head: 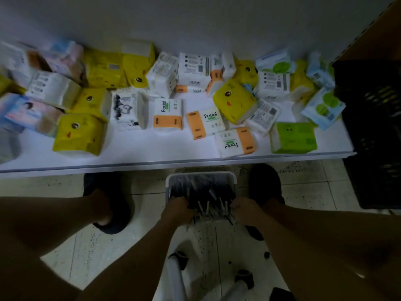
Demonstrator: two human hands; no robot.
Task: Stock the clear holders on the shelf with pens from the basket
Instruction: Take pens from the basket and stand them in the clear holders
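A white basket (200,175) stands on the floor between my feet, filled with dark pens (202,190) that have pale tips. My left hand (179,208) reaches into the basket's near left side, its fingers curled round a bunch of pens. On the near right side my right hand (245,210) curls round more pens. Several pale pen ends (213,210) stick up between the two hands. No clear holders show in this view.
A low white shelf (173,156) runs across in front of me, strewn with tissue packs (168,114) in yellow, orange, green and blue wrappers. A black crate (375,131) stands at the right. White stool legs (175,279) sit under me on the tiled floor.
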